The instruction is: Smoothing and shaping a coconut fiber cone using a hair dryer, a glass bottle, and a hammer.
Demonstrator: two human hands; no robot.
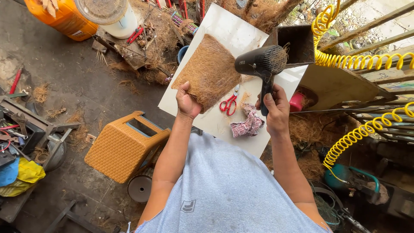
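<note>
Left hand (188, 103) found closed on the near lower edge of a brown fibre mat (210, 71), fingers wrapped under and thumb side on top. Mat held flat and slightly raised over a white board (233, 32) serving as the bench top. Right hand (276, 110) found with fingers clenched round the handle of a black hair dryer (260, 64), held upright, barrel turned toward the mat's right edge, nozzle just beside the fibres. Loose fibre strands seen clinging to the dryer's rear grille.

Red-handled scissors (228, 104) noted lying on the board between the two hands, blades toward the mat. Patterned red-and-white cloth (247, 125) lay bunched on the board just beside the right wrist. Dark square metal box (297, 43) stood at the board's far right edge, behind the dryer. Yellow coiled hose (366, 60) ran along the wooden rails at right. Woven orange plastic stool (123, 146) lay tipped on the concrete floor to the left, well apart from the board. Orange container (64, 19) and white tub (114, 15) seen at top left among scattered fibre.
</note>
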